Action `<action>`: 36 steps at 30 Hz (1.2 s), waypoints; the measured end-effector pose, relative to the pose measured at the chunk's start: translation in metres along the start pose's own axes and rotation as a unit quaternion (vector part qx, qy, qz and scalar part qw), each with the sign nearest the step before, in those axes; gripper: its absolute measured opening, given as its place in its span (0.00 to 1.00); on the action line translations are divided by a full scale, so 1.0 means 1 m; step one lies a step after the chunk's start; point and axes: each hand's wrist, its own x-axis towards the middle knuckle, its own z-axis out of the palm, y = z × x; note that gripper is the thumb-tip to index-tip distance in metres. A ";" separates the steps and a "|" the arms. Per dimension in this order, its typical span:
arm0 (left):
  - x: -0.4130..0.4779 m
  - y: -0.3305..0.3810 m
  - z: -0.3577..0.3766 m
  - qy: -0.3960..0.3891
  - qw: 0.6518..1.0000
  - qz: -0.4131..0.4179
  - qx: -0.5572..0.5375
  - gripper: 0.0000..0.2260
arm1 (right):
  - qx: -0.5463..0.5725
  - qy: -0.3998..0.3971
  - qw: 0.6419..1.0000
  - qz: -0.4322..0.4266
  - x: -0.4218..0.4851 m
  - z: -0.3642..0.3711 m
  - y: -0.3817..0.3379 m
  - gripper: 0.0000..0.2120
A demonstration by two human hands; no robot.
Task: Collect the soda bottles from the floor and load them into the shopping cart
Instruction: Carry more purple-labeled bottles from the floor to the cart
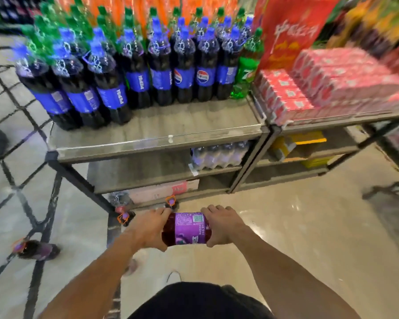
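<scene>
Both closed round a purple-labelled soda bottle [186, 228] lying sideways: left hand [148, 229] at nine o'clock, right hand [224, 226] at three. At eight o'clock, inside the shopping cart [44, 226], another bottle [36, 249].

Grey metal shelf unit [157, 134], top deck: rows of upright blue-label cola bottles [184, 65], with one green soda bottle [248, 67] at the right end. Adjoining shelf [332, 119] to the right carries stacked red-and-white cartons [327, 81]. Glossy beige floor [297, 226]: purple bottles [124, 209] lie beside the unit's front-left leg; motion blur hides their count.
</scene>
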 end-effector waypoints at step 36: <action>0.472 0.558 -0.317 0.141 0.824 0.512 0.199 0.43 | 0.130 0.207 0.861 0.446 -0.250 -0.084 0.564 0.47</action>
